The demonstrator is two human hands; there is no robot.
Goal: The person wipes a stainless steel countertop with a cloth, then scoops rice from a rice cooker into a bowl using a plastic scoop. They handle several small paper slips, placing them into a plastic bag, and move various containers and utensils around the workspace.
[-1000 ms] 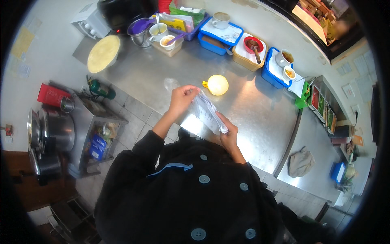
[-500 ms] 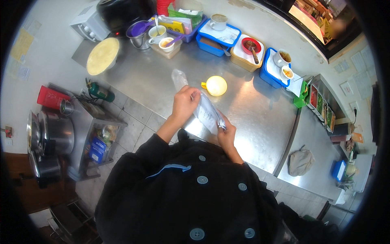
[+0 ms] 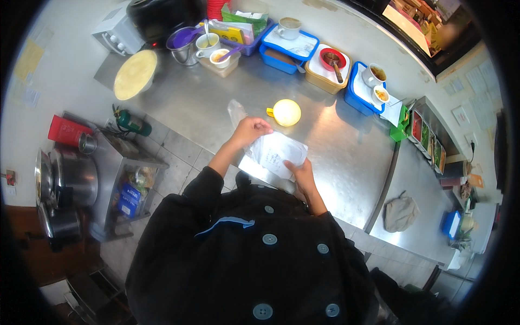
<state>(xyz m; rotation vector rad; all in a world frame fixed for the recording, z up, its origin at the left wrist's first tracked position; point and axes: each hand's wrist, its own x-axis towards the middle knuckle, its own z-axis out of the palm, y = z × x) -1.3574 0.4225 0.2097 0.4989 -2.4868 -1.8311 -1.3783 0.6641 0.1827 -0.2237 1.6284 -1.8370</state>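
Both hands hold a clear plastic pouch (image 3: pixel 277 154) just above the steel counter (image 3: pixel 346 157): the left hand (image 3: pixel 250 130) pinches its upper corner, the right hand (image 3: pixel 300 172) grips its lower edge (fingers closed). It looks flat, possibly empty. A yellow lidded cup (image 3: pixel 285 112) waits nearby, untouched.

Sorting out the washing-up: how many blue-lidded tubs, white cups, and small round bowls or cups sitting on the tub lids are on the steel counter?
Blue-lidded tubs: 2
White cups beside the purple-lined pot: 2
Small bowls or cups on lids: 4
Total: 8
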